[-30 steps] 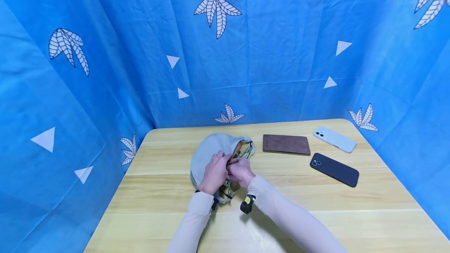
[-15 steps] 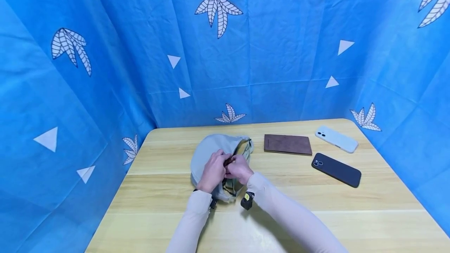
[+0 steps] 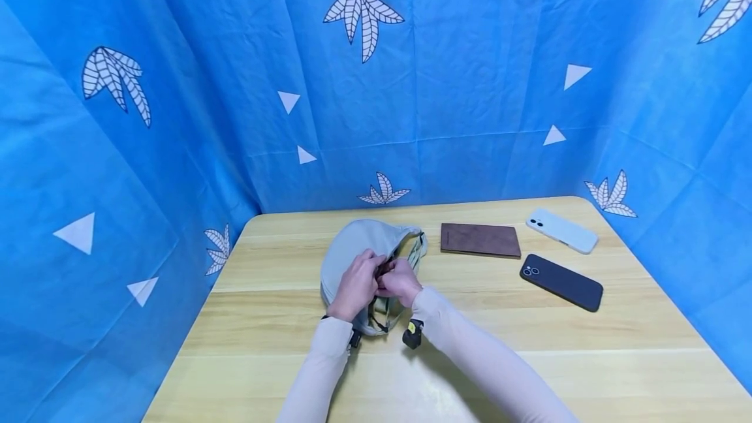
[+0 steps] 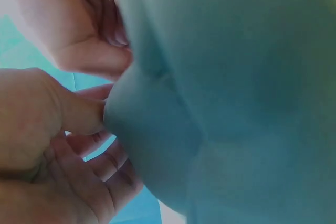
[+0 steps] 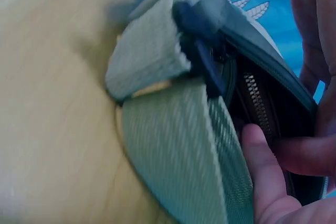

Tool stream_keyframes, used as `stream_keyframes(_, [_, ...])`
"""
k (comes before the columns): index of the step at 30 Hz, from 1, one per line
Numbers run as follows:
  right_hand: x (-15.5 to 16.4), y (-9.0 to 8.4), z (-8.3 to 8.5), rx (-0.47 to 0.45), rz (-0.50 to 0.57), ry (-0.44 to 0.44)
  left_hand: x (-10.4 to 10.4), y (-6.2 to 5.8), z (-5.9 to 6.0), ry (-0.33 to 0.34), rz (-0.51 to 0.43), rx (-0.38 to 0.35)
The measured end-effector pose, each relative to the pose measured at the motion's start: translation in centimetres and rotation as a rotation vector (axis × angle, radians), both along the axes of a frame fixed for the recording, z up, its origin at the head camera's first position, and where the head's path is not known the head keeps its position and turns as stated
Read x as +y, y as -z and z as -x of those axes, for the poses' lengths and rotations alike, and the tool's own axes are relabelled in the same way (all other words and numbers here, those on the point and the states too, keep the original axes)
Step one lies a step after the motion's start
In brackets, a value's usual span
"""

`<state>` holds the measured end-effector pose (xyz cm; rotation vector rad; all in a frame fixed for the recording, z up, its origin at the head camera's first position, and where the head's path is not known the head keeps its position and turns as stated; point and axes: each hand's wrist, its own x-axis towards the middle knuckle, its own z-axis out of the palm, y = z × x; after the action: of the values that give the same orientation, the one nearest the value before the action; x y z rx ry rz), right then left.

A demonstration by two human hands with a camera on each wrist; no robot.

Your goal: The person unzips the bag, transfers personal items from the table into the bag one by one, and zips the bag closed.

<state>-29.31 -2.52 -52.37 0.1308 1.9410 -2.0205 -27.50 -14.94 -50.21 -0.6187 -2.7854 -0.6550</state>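
A pale grey-green waist bag [image 3: 355, 247] lies on the table with its zipped mouth open toward the right. My left hand [image 3: 355, 286] grips the bag's edge; in the left wrist view its thumb lies on one side of the fabric and its fingers on the other. My right hand [image 3: 401, 281] is at the mouth, its thumb [image 5: 257, 137] reaching inside next to a closed metal zipper [image 5: 258, 100] in the dark interior. Whether that zipper belongs to an inner pocket or a separate object is unclear. The right hand's other fingertips are hidden. A woven strap [image 5: 168, 150] loops beside it.
To the right of the bag on the wooden table [image 3: 264, 358] lie a flat brown wallet [image 3: 480, 240], a light blue phone [image 3: 562, 231] and a black phone [image 3: 561, 282]. Blue patterned cloth [image 3: 470, 83] hangs behind the table and along both sides.
A brown item visible between the hands half a second ago is now hardly seen in the dark mouth. Both hands stay at the bag, which has shifted slightly.
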Motion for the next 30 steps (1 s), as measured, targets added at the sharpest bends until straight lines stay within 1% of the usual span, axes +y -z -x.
stream_keyframes(7, [0.3,0.0,-0.1,-0.024,-0.019,-0.061,-0.2,0.1,0.0,0.010,0.000,-0.023])
stream_keyframes(9, [0.3,0.1,-0.1,-0.017,-0.042,-0.062,-0.2,0.2,-0.1,0.018,-0.006,-0.029])
stream_keyframes(13, [0.2,0.4,-0.2,-0.004,-0.104,-0.055,-0.2,0.5,-0.1,0.031,-0.002,-0.018])
stream_keyframes(15, [0.2,0.4,-0.2,-0.001,-0.127,-0.052,-0.2,0.6,-0.1,0.028,0.002,-0.021])
stream_keyframes(19, [0.1,0.4,-0.1,-0.007,-0.111,-0.050,-0.4,0.4,0.0,0.024,0.001,-0.016])
stream_keyframes(23, [0.3,0.6,-0.1,-0.021,-0.085,-0.090,-0.6,0.0,0.1,0.005,0.019,-0.024])
stream_keyframes(26, [0.6,0.5,0.0,-0.018,-0.101,-0.141,-0.6,-0.2,0.0,-0.029,0.058,-0.027])
stream_keyframes(28, [0.9,0.4,0.0,0.005,-0.145,-0.179,-0.5,-0.2,-0.2,-0.053,0.091,-0.007])
stream_keyframes(30, [1.1,0.3,-0.1,0.072,-0.241,-0.220,-0.4,-0.2,-0.4,-0.084,0.119,0.017])
